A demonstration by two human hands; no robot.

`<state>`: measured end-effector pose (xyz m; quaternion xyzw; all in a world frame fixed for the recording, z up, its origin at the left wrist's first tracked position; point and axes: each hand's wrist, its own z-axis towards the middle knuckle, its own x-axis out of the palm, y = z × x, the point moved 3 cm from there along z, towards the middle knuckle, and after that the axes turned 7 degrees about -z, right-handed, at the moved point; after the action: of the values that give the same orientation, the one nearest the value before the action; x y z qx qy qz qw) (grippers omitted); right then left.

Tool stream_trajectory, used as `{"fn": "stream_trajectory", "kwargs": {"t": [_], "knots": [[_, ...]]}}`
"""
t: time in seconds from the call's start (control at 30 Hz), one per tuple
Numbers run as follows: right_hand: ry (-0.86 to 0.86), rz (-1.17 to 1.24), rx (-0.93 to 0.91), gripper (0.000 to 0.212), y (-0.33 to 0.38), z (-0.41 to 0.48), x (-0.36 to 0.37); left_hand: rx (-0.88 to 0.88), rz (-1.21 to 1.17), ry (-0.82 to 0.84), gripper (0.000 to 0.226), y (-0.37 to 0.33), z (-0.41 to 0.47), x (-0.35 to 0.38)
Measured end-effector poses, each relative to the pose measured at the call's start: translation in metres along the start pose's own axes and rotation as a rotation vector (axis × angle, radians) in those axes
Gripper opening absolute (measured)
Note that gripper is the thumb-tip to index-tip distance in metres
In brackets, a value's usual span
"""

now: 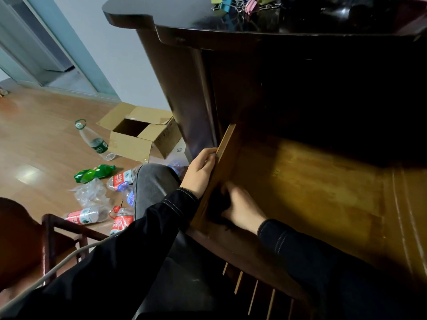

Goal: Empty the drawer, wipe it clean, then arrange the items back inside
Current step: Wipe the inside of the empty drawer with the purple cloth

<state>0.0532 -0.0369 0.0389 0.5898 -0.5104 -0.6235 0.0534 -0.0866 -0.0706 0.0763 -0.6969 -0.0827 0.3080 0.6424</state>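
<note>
- Wood floor [34,135] left of the dark counter [184,17]; plastic bottles [93,174] scattered there, binder clips [233,3] up top.
- drawer [312,192] stands open, bare inside.
- left hand [201,172]: fingers curled over the drawer's left wall.
- right hand [242,209]: fingers bunched on dark cloth [217,204], near-left corner; blurred.
- Judgement: cloth soft and light, wad it in the palm; drawer stiff, probably heavy, hold by side walls.

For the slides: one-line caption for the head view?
Left hand grips the side of the emptied drawer; right hand presses a dark cloth into its near corner.
</note>
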Motion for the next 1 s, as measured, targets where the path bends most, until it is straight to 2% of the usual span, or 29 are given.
{"fn": "stream_trajectory", "kwargs": {"t": [0.13,0.3,0.47,0.63,0.77,0.83,0.93,1.0], "knots": [[-0.146,0.102,-0.099,0.046,0.012,-0.006,-0.003,0.001,-0.044,-0.012,0.023,0.0,0.003,0.0],[0.038,-0.03,0.013,0.053,0.007,-0.009,0.009,-0.007,-0.028,-0.012,0.022,0.0,0.002,0.002],[-0.116,0.07,-0.125,0.043,0.017,-0.011,-0.004,-0.004,-0.062,-0.021,0.021,-0.002,0.002,0.002],[0.062,-0.056,-0.045,0.052,0.01,-0.012,0.004,-0.01,-0.028,-0.016,0.024,0.002,0.003,0.001],[-0.081,0.084,-0.132,0.044,0.015,-0.011,-0.004,-0.022,-0.086,-0.025,0.022,0.003,0.003,0.003],[-0.044,0.065,-0.11,0.047,0.016,-0.013,0.004,-0.017,-0.078,-0.019,0.023,0.002,0.003,0.003],[0.099,-0.022,-0.019,0.056,0.01,-0.013,0.009,-0.013,-0.047,-0.017,0.024,0.002,0.003,0.001],[0.06,0.018,-0.049,0.047,0.012,-0.015,0.003,-0.004,-0.051,-0.019,0.023,0.004,0.003,0.001]]}}
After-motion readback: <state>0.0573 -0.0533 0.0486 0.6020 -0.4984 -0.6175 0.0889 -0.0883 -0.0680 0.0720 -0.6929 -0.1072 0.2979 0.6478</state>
